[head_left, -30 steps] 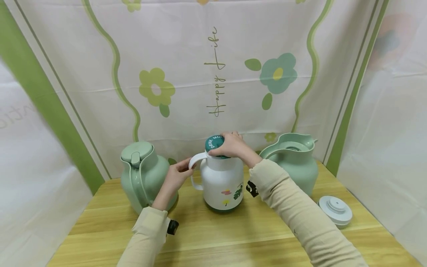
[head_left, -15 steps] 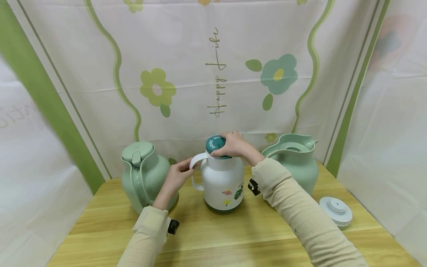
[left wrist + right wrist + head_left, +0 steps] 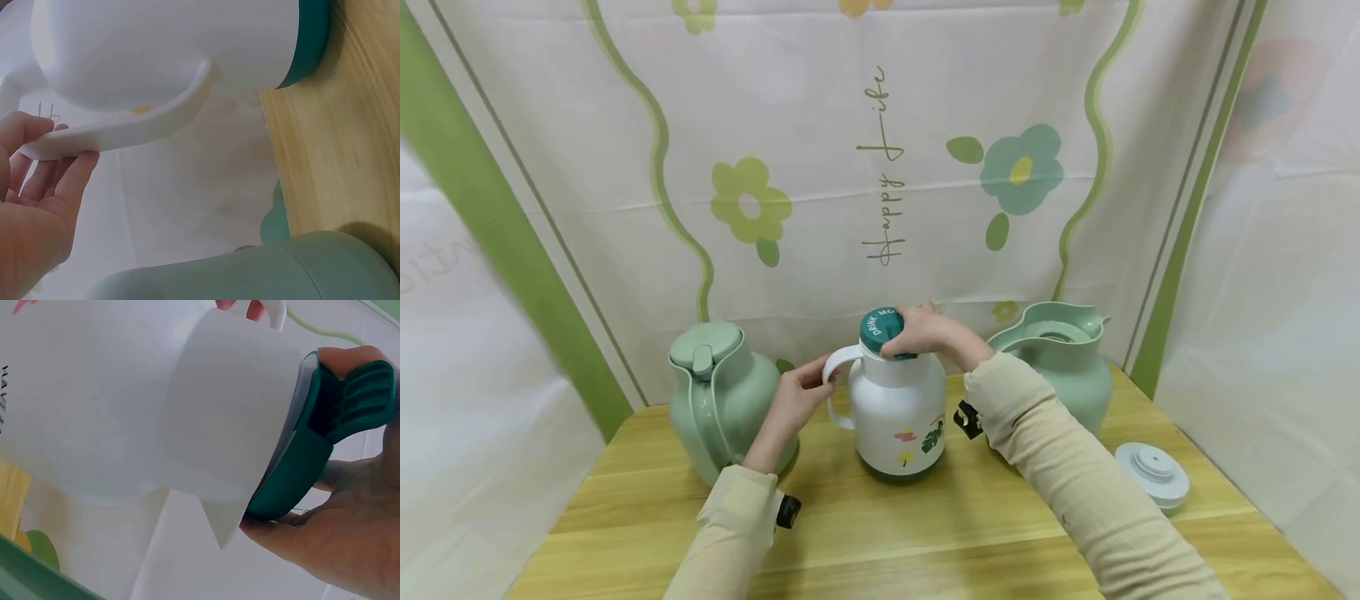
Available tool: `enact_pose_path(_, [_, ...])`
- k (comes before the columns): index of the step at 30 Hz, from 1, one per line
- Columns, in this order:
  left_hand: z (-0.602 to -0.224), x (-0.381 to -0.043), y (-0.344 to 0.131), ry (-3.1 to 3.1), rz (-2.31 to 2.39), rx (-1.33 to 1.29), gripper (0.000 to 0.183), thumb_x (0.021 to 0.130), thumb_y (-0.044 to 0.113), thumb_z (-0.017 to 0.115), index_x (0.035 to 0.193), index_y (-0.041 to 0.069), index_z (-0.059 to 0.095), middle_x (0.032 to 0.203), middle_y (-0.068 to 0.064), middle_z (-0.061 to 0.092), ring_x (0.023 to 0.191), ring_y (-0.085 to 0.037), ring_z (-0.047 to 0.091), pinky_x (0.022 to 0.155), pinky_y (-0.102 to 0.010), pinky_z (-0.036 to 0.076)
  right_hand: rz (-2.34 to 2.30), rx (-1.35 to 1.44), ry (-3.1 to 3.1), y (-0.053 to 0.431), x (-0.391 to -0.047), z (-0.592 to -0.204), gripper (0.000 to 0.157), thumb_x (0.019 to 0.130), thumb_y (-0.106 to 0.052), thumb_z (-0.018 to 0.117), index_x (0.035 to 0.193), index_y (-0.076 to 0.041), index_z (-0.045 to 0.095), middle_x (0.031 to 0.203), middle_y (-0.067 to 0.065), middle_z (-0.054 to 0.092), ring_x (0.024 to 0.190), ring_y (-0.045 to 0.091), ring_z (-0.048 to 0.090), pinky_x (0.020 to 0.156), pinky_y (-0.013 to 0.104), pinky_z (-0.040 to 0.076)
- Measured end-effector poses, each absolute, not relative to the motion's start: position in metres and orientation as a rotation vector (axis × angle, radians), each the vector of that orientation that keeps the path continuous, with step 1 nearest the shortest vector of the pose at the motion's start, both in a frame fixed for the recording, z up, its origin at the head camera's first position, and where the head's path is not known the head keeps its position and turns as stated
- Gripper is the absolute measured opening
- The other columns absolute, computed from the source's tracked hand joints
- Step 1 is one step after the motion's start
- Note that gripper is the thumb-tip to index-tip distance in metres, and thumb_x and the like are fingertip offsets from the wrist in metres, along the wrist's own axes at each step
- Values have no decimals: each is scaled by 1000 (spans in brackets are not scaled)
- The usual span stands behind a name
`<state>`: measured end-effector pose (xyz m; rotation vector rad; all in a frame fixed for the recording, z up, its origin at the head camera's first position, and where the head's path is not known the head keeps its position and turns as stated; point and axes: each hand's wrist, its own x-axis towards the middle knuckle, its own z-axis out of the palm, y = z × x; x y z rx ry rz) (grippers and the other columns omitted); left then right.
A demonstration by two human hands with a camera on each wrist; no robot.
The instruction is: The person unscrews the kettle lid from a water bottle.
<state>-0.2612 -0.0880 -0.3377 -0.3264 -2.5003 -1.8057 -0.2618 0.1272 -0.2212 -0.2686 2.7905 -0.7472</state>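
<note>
A white insulated jug (image 3: 887, 412) with leaf prints and a green base stands upright on the table in the head view. My left hand (image 3: 793, 404) pinches the upper part of its handle (image 3: 131, 133) between thumb and fingers, as the left wrist view shows. Over the top, my right hand (image 3: 928, 331) grips the round teal lid (image 3: 877, 330), thumb on the near side and fingers on the far side. The right wrist view has the lid's ridged lever (image 3: 365, 397) beside the hand and a pale band (image 3: 286, 447) between lid and neck. The pointed spout (image 3: 222, 520) shows below.
A lidded green jug (image 3: 748, 392) stands left on the wooden table (image 3: 880, 550), close to my left hand. To the right is another green jug (image 3: 1078, 392), its top uncovered, behind my right forearm. A pale round stopper (image 3: 1152, 475) lies near the right edge.
My right thumb has shifted slightly rightward along the lid's near edge, so more of the lid shows. The left hand's hold on the handle and the jug's place look the same.
</note>
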Motion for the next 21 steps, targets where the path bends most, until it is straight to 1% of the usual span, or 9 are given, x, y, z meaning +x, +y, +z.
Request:
enact_pose_path(4, [-338, -263, -87, -2482, -1809, -324, 45, 91, 0, 56, 136, 5, 53, 123, -20, 64, 114, -29, 61, 93, -31, 52, -804, -315, 2723, 131, -261, -220, 88, 80, -24, 68, 153, -11, 20, 150, 22, 26, 130, 35, 37, 106, 49, 40])
enact_pose_path(7, [-340, -265, -91, -2477, -1803, -286, 45, 91, -1, 56, 135, 5, 53, 123, -20, 64, 113, -25, 62, 91, -26, 52, -844, -366, 2674, 132, -260, -221, 91, 77, -22, 71, 153, -17, 22, 150, 18, 27, 127, 33, 40, 105, 46, 41])
enact_pose_path(8, [-340, -266, -93, -2476, -1801, -274, 45, 91, -2, 56, 135, 5, 54, 123, -20, 64, 113, -25, 62, 89, -24, 52, -850, -387, 2668, 132, -260, -222, 91, 76, -21, 72, 153, -17, 23, 148, 17, 29, 126, 32, 41, 104, 45, 42])
enact_pose_path(10, [-340, -267, -95, -2484, -1786, -265, 44, 90, -2, 57, 134, 5, 55, 122, -20, 65, 111, -25, 62, 86, -21, 52, -883, -391, 2657, 133, -260, -224, 90, 75, -20, 71, 153, -17, 25, 148, 17, 29, 125, 32, 41, 103, 45, 42])
enact_pose_path(14, [-339, -266, -93, -2508, -1774, -297, 44, 90, -1, 58, 133, 5, 56, 120, -19, 66, 108, -26, 63, 84, -20, 51, -953, -381, 2637, 138, -261, -226, 89, 76, -17, 69, 153, -16, 24, 151, 18, 25, 128, 34, 39, 105, 47, 39])
enact_pose_path(16, [-338, -266, -92, -2513, -1778, -313, 44, 90, -1, 58, 134, 6, 55, 119, -18, 67, 107, -25, 63, 83, -20, 51, -909, -381, 2673, 139, -260, -226, 89, 79, -23, 68, 153, -16, 21, 153, 19, 21, 131, 36, 36, 107, 50, 38])
enact_pose_path(18, [-338, -266, -90, -2508, -1781, -319, 45, 90, -1, 58, 134, 6, 55, 119, -18, 67, 105, -22, 63, 83, -19, 51, -818, -364, 2745, 135, -257, -225, 90, 82, -37, 66, 154, -15, 17, 154, 22, 20, 134, 38, 33, 107, 53, 37])
enact_pose_path(20, [-337, -267, -89, -2501, -1781, -325, 44, 90, -1, 58, 134, 6, 55, 119, -19, 67, 104, -20, 63, 83, -19, 51, -733, -306, 2825, 128, -253, -224, 95, 82, -53, 63, 154, -13, 16, 153, 24, 20, 137, 40, 30, 108, 57, 36])
enact_pose_path(21, [-337, -267, -89, -2494, -1784, -327, 44, 90, -1, 58, 134, 5, 56, 119, -19, 66, 105, -21, 63, 83, -19, 52, -685, -273, 2869, 124, -251, -224, 98, 81, -60, 61, 154, -12, 16, 153, 26, 21, 138, 41, 29, 108, 57, 35])
